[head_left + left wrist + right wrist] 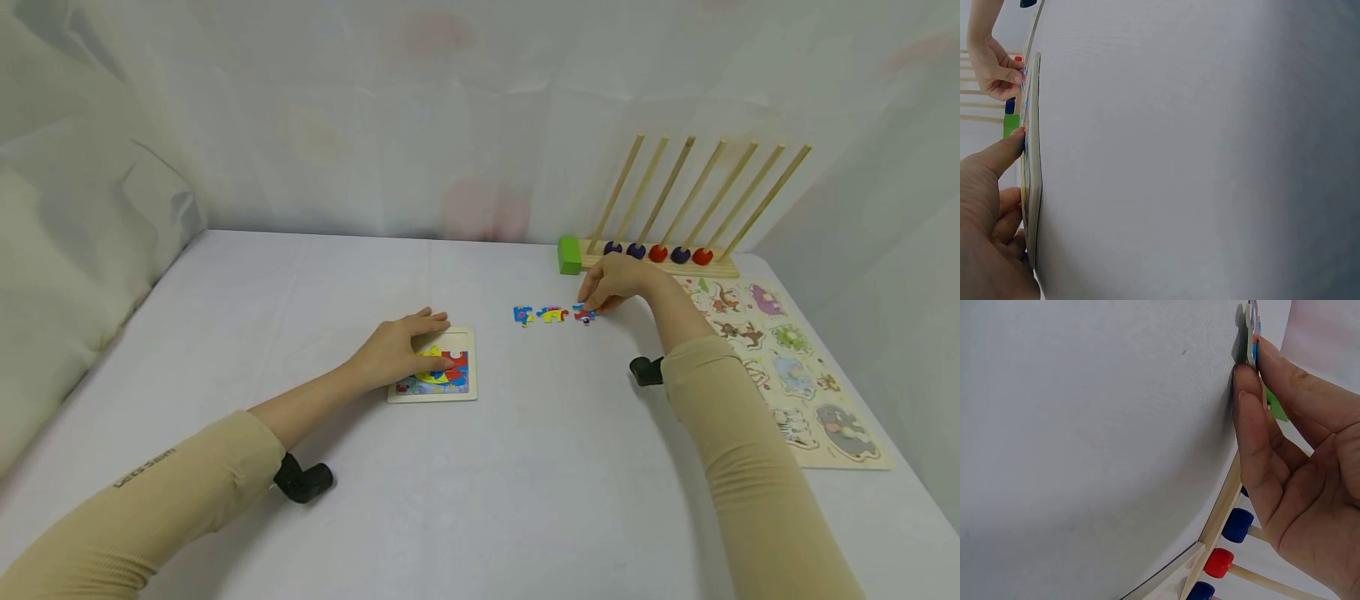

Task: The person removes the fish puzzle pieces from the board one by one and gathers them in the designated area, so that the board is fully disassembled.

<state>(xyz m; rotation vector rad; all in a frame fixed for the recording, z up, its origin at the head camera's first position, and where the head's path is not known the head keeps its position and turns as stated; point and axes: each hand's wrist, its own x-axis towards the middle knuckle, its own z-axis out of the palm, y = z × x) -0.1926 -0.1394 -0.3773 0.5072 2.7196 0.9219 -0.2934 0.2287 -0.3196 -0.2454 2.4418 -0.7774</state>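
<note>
My left hand (397,350) rests on a small square puzzle board (431,398), its thumb lying across the picture and its other fingers at the far left part. Red, blue and yellow pieces show inside the pale frame; the hand hides some of it. Farther right, my right hand (618,279) pinches a red and blue jigsaw piece (584,314) between thumb and fingertips. In the right wrist view that jigsaw piece (1253,337) is tipped on edge, just off the white surface. Beside it lie a yellow jigsaw piece (553,314) and a blue and yellow jigsaw piece (522,315).
Behind my right hand stands a wooden bead rack (720,268) with tall rods, red and dark blue beads and a green block (569,256) at its end. An animal peg puzzle board (813,400) lies at the right, partly under my right forearm. White cloth hangs behind the table.
</note>
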